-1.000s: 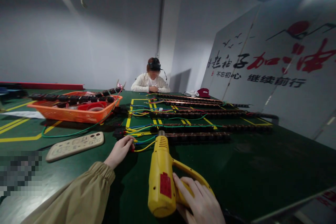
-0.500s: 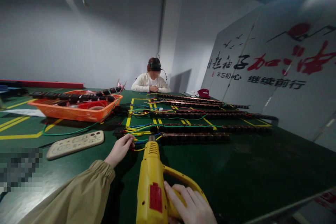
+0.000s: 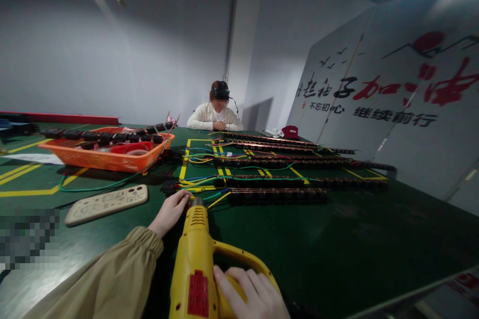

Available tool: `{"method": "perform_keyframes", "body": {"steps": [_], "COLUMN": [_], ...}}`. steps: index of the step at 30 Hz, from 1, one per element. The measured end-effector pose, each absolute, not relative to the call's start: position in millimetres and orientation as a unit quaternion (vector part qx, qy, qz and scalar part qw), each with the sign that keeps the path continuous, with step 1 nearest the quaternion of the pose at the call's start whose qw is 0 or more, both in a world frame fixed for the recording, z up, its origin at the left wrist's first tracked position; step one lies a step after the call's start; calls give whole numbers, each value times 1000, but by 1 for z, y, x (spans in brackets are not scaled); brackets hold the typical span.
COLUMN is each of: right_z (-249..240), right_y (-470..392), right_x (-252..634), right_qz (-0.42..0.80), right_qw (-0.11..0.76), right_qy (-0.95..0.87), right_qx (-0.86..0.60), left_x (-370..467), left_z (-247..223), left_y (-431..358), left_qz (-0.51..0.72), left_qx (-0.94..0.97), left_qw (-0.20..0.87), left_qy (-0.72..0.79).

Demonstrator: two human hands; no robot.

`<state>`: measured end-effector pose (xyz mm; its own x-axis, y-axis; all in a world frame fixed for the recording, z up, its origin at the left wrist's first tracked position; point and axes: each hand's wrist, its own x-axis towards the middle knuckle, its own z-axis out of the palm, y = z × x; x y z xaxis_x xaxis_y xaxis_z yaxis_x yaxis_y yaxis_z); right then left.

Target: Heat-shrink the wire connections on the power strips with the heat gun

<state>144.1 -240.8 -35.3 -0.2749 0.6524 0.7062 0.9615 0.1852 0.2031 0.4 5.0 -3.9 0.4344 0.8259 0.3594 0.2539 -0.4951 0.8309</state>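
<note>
My right hand [image 3: 252,291] is wrapped round the handle of a yellow heat gun [image 3: 192,254] with a red label on its body. The gun's metal nozzle points away from me, close beside the fingers of my left hand [image 3: 171,213]. Those fingers are pinched on wires, among them a yellow wire [image 3: 219,201]; the exact spot they grip is partly hidden. The wires run to the near end of a long black strip with copper-coloured lines [image 3: 277,195]. Behind it, more such strips [image 3: 292,162] lie roughly parallel, with green, blue and yellow wires at their left ends.
An orange basket [image 3: 97,160] holding black parts stands at the left on the green table [image 3: 355,244]. Nearer lies a phone in a beige case [image 3: 107,204]. Across the table sits a person [image 3: 214,115] with folded arms. A dark red cap [image 3: 290,132] lies at the far edge.
The heat gun has moved left in my right hand, bringing its nozzle next to my left fingers. My left hand has barely moved and keeps its pinch on the wires.
</note>
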Motion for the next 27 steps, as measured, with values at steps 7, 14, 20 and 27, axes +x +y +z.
{"method": "perform_keyframes", "body": {"steps": [7,14,20,27], "right_z": [-17,8,11,7], "right_y": [-244,-250,-255,-267], "right_x": [144,159,168,183], "right_qz": [-295,-247,-234,-227], "right_qw": [262,193,184,180], "right_qy": [-738,-787,-781,-749], "right_qx": [-547,-532,-549,-596], "left_x": [0,0,0,-1], "left_z": [-5,-6,-6,-7], "left_y": [6,6,5,5], "left_qz": [392,391,383,383], "left_qx": [772,775,763,769], "left_qw": [355,356,392,387], "left_qy": [352,346,344,335]}}
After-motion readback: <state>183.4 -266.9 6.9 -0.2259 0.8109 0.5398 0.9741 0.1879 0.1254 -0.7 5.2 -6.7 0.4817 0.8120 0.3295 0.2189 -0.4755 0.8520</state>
